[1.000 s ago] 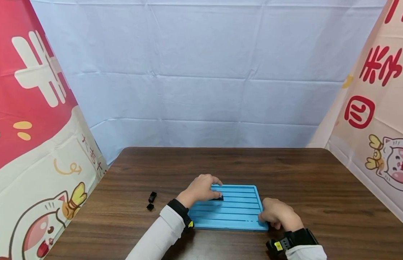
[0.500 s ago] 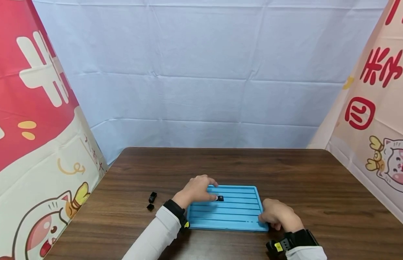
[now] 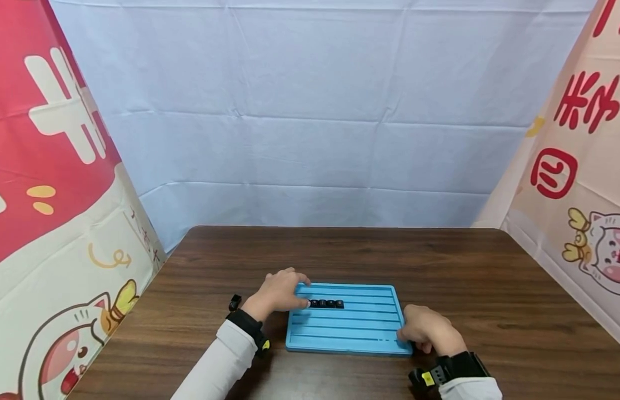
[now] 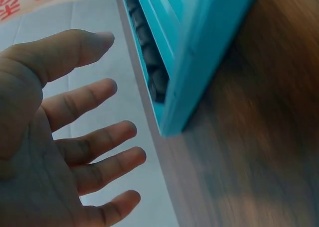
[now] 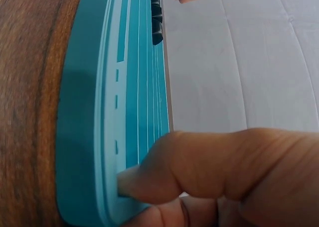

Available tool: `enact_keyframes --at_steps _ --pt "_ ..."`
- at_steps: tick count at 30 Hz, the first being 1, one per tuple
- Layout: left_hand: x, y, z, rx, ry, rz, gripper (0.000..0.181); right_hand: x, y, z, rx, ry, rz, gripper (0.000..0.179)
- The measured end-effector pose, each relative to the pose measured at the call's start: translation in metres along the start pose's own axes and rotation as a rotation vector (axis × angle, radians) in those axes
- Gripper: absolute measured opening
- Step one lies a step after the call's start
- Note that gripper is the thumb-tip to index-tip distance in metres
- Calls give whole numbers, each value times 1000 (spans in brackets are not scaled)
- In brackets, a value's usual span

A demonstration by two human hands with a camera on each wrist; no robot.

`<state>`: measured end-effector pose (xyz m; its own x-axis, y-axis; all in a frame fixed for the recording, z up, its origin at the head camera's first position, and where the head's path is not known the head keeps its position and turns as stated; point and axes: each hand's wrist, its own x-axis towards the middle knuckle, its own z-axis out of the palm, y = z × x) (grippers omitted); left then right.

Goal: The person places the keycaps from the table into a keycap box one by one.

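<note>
A light-blue ridged tray (image 3: pixel 350 329) lies on the table. Several small black blocks that look like keycaps (image 3: pixel 328 304) sit in a line along one of its upper grooves. My left hand (image 3: pixel 276 293) is over the tray's left side, the thumb by the left end of that row. In the left wrist view, the fingers (image 4: pixel 97 140) are spread and nothing is between them. My right hand (image 3: pixel 431 328) grips the tray's near right corner; in the right wrist view, the thumb (image 5: pixel 149 179) presses on the rim and other fingers are below it, partly hidden.
Loose black keycaps (image 3: pixel 235 302) lie on the brown wooden table (image 3: pixel 215 261) left of the tray, partly behind my left wrist. A pale blue cloth (image 3: pixel 310 139) hangs behind the table, and printed cloths stand at both sides.
My left hand has moved left along the groove, uncovering the line of black keycaps. My left forearm now covers a loose keycap on the table. The right hand and tray have stayed put.
</note>
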<state>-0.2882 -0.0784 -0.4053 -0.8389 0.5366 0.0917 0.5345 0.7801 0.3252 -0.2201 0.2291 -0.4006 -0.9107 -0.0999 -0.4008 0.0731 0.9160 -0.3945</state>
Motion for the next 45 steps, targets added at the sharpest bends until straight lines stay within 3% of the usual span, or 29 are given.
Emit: enact_keyframes --at_steps 14,30,45 --pt "-19 -38 -13 -42 34 -137 38 2 1 1 -3 3 1 13" --pt "-32 -72 -7 -48 16 -261 36 5 1 2 -26 25 18 13" --pt "-44 -100 -15 -103 43 -342 36 4 0 2 -21 21 20 13"
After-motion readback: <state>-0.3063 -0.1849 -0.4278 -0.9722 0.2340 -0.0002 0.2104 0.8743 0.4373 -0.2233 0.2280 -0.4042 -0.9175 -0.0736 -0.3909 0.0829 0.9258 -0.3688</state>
